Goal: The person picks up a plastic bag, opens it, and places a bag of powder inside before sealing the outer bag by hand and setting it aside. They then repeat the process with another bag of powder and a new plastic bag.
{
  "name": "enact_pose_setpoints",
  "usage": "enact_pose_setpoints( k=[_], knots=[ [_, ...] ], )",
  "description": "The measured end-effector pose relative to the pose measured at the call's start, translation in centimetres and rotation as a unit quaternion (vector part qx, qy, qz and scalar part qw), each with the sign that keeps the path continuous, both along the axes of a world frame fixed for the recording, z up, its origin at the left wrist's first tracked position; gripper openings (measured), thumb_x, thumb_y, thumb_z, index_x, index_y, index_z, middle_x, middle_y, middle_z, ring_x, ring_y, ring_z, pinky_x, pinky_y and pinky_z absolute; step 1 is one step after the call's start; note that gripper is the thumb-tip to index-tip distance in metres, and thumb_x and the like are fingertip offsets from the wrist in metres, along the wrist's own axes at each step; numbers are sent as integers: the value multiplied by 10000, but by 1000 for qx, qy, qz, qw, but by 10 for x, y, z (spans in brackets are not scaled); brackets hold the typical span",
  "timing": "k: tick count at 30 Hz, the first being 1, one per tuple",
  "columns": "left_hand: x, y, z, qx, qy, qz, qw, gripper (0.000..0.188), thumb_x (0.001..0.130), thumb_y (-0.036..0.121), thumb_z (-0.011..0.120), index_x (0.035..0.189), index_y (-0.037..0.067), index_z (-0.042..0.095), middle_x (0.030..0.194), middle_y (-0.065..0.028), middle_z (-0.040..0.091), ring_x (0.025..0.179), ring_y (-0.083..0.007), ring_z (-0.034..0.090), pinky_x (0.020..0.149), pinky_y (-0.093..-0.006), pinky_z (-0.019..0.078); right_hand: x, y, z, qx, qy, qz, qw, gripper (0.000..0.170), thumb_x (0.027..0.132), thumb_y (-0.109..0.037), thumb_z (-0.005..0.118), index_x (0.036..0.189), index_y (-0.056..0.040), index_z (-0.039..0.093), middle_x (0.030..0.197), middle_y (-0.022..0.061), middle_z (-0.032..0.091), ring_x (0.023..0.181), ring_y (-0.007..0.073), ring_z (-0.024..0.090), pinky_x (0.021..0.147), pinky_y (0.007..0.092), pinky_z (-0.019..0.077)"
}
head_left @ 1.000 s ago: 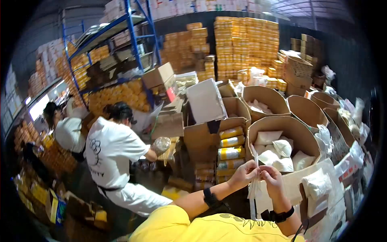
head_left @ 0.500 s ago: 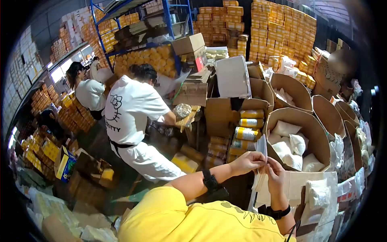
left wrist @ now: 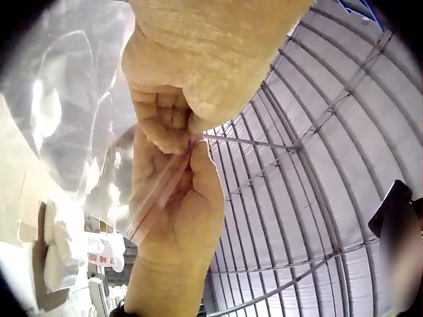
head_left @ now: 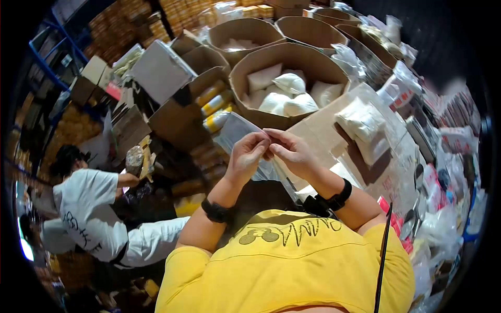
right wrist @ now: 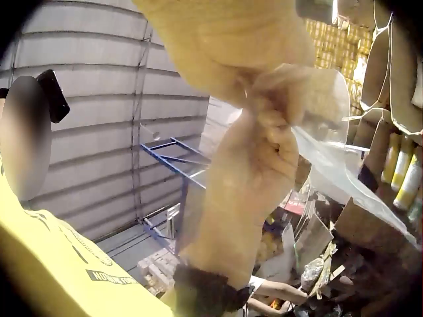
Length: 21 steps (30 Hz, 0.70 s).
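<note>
Both hands meet in front of the yellow shirt, fingertips close together. My left hand [head_left: 245, 157] and right hand [head_left: 294, 154] pinch the edge of a clear plastic bag [head_left: 232, 136], which hangs below and behind the fingers. The left wrist view has the bag [left wrist: 73, 92] spread out wide beside the hands, its edge running between the fingertips. In the right wrist view the bag [right wrist: 344, 185] trails away from the hands as a thin, see-through sheet. Just beyond the hands stands a round cardboard bin [head_left: 245, 112] with several filled white bags [head_left: 290, 83] inside.
Right of the hands, a white packet [head_left: 360, 120] lies on a cardboard-covered surface [head_left: 318, 130]. Yellow-and-white rolls [head_left: 213, 104] are stacked left of the bin. A person in a white shirt [head_left: 91, 208] bends over work at the left. Plastic bags [head_left: 441, 224] crowd the right side.
The head view has turned right and down, so the bin and the hands appear further left. Both hands keep pinching the plastic, whose surface now shows spread wider beneath them.
</note>
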State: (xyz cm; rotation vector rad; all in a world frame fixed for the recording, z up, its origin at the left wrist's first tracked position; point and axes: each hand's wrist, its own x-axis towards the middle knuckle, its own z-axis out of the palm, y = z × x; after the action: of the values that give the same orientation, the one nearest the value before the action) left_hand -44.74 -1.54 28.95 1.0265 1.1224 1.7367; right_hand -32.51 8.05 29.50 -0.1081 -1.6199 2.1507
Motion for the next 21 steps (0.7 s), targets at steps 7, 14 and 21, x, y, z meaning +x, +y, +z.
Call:
enact_pose_setpoints(
  k=[7, 14, 21],
  knots=[
    [-4, 28, -15, -26, -17, -56, 998, 97, 870, 86, 524, 866, 1, 571, 746, -22, 572, 654, -93, 528, 611, -223, 435, 8, 7, -12, -8, -30, -74, 997, 391, 876, -68, 494, 1242, 43, 410, 1082, 78, 533, 874, 135, 524, 794, 271, 438],
    [-2, 43, -40, -70, 59, -89, 992, 105, 807, 40, 493, 886, 1, 552, 759, -31, 566, 652, -94, 535, 593, -216, 448, 18, 19, -22, 285, -225, -232, 903, 205, 845, -161, 505, 957, -20, 603, 781, 113, 650, 704, 174, 630, 646, 282, 480],
    [-8, 37, -53, -133, -73, -209, 966, 157, 879, 180, 516, 812, 39, 500, 717, -27, 573, 625, -101, 567, 541, -217, 426, 16, 17, -18, 226, -321, -71, 917, 167, 854, -130, 471, 859, 14, 555, 667, 67, 574, 596, 121, 535, 574, 256, 445]
  ],
)
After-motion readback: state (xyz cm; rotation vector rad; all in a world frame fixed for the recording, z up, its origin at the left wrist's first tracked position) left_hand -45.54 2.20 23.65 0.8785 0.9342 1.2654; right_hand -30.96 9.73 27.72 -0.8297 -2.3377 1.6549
